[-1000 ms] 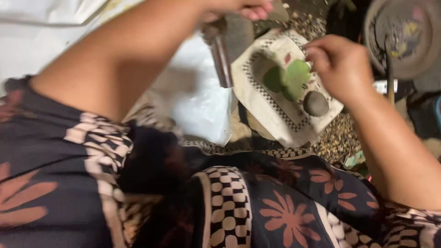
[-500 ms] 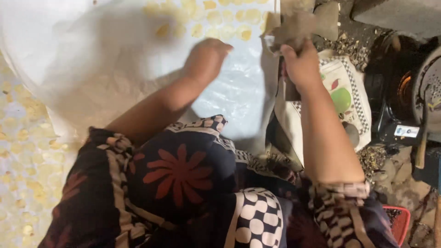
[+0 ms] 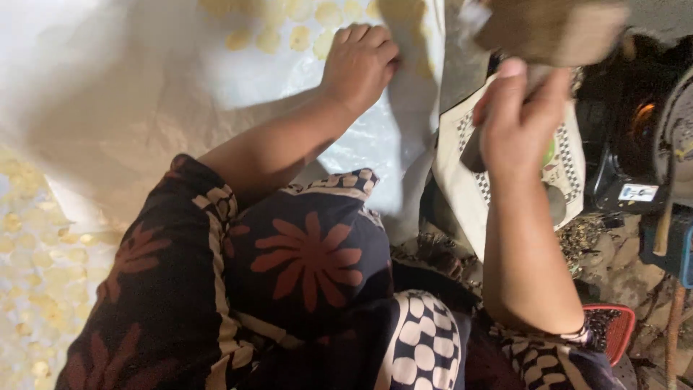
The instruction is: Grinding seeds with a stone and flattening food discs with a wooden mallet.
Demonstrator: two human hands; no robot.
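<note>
The left hand (image 3: 359,61) lay knuckles-up on the white cloth (image 3: 130,94), fingers curled and pressing it flat just below a row of pale yellow motifs (image 3: 289,36). Half a second before, that hand had sat lower on the cloth; it had slid up toward the motifs, and the view had closed in with it. The right hand (image 3: 516,126) was raised to the right of the cloth, fingers closed round the handle of a brown block stamp (image 3: 556,29), which was blurred and hung in the air, clear of the cloth. A second before, that hand had been down at the checkered pad (image 3: 469,191) to the right of the cloth, among the green and dark shapes on it; it had since lifted the stamp away. So the stamp had left the pad and come level with the cloth's right edge, near the last motifs, while the left hand held the cloth steady there. A dark pan (image 3: 628,137) with an orange glow stood right of the pad.
</note>
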